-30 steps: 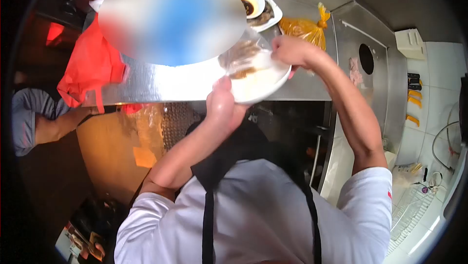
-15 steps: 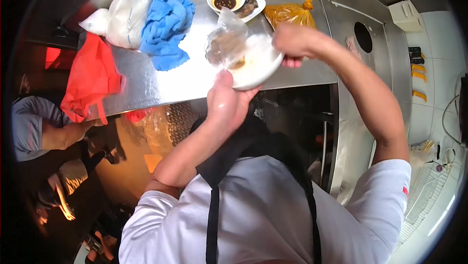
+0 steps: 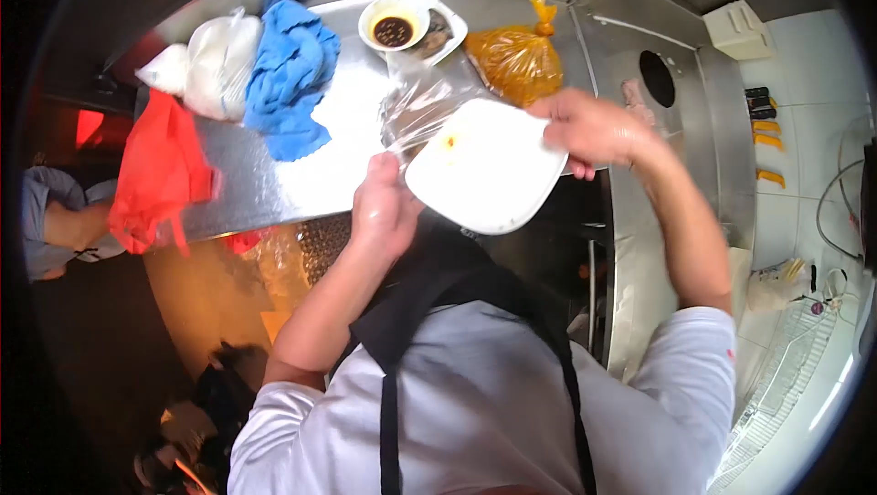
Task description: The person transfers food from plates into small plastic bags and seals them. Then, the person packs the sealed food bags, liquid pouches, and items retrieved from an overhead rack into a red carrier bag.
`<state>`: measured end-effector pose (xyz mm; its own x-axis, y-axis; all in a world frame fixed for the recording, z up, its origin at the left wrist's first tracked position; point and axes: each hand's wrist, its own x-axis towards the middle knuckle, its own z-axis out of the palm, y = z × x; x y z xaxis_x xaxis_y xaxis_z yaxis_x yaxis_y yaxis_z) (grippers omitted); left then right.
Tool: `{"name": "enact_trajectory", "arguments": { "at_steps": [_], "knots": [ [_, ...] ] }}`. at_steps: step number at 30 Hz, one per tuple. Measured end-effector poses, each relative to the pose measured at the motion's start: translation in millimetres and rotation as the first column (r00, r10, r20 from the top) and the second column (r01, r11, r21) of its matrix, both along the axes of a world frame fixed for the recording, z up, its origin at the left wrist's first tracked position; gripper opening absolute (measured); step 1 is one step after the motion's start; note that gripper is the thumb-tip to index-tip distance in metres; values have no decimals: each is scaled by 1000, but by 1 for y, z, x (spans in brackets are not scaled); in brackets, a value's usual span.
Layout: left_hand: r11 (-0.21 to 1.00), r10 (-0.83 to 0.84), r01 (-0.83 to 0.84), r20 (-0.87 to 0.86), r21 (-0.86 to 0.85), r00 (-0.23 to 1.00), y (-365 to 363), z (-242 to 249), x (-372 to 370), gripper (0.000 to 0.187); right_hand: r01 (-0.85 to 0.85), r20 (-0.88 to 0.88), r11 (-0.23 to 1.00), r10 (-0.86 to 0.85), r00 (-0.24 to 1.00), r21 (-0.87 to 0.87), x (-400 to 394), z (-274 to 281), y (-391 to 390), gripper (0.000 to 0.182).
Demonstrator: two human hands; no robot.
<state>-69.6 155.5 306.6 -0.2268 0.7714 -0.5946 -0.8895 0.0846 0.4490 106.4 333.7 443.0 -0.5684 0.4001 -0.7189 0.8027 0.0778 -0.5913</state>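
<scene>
A white squarish plate with a small yellow-orange smear tilts in front of the counter's edge. My right hand grips its right rim. My left hand, at the plate's left, is closed on the edge of a clear plastic bag. That bag lies on the counter and reaches up to the plate; something brownish shows through it. Just beyond stands a white dish of dark food pieces, with a bowl of dark sauce at its left.
On the steel counter lie a tied bag of orange-yellow food, a blue cloth and a white filled bag. A red bag hangs over the left edge. Another person's arm is at far left.
The plate has come out of the bag's opening toward me and tipped, showing its surface. My left hand has shifted left with the bag's edge. The whole view has shifted slightly.
</scene>
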Motion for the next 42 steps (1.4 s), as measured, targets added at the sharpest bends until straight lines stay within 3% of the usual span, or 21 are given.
{"name": "enact_trajectory", "arguments": {
  "at_steps": [2,4,7,9,10,12,13,14,16,17,18,19,22,26,42],
  "knots": [
    [1000,13,-13,17,-9,1000,0,-2,-6,26,169,-139,983,-179,974,-77,29,0,-11,45],
    [997,17,-20,-57,-68,998,-1,-9,-15,25,352,-255,929,-369,894,-111,65,-9,-12,41],
    [998,39,-34,-108,49,993,0,-11,-12,27,712,-336,702,-672,660,-3,126,-36,-1,45],
    [992,61,-44,-144,115,988,-2,-19,-11,26,819,-457,573,-722,520,27,164,-71,17,46],
    [986,76,-50,-163,158,984,0,-26,-6,24,870,-471,492,-760,448,35,177,-87,25,33],
    [981,132,-86,-279,173,951,8,-50,4,31,952,-512,307,-818,262,-3,198,-129,39,36],
    [965,193,-126,-295,231,936,8,-28,4,25,950,-500,302,-813,300,78,201,-142,46,34],
    [986,154,-130,-275,103,949,13,-21,0,20,923,-514,379,-780,357,65,224,-177,70,34],
    [984,180,-161,-390,79,903,21,-28,4,16,958,-554,269,-785,279,101,221,-203,80,33],
    [982,189,-162,-410,99,892,19,-26,5,19,943,-559,296,-761,330,153,232,-218,89,35],
    [985,175,-153,-411,86,895,19,-23,7,17,955,-586,288,-764,270,65,269,-250,112,55],
    [984,178,-157,-413,84,893,18,-24,7,17,947,-598,302,-741,306,111,275,-267,119,56],
    [973,228,-195,-392,121,891,12,-25,9,16,879,-575,373,-664,477,298,207,-266,93,58],
    [963,268,-245,-367,109,891,6,-21,3,15,815,-577,424,-576,579,395,160,-266,77,62],
    [981,183,-150,-317,125,931,7,-18,-15,17,674,-549,411,-391,739,614,106,-250,49,75]
  ]
}}
